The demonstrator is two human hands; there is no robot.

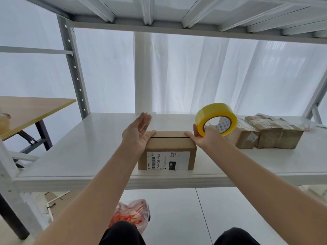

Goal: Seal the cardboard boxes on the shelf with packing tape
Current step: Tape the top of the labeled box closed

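Note:
A small cardboard box [168, 151] with a white shipping label stands near the front edge of the white shelf [88, 156]; a dark seam runs across its top between the flaps. My left hand [138, 133] is at the box's left top edge, thumb on the flap, fingers straight and raised. My right hand [203, 137] grips a yellow roll of packing tape [215, 119], held upright above the box's right end, with its thumb lying on the box top. No tape is visible along the seam.
Two taped brown boxes [272, 135] sit on the shelf to the right. A wooden table [26, 110] stands at the left. On the lower shelf lies a plastic bag of orange ties [132, 216]. A white curtain hangs behind the rack.

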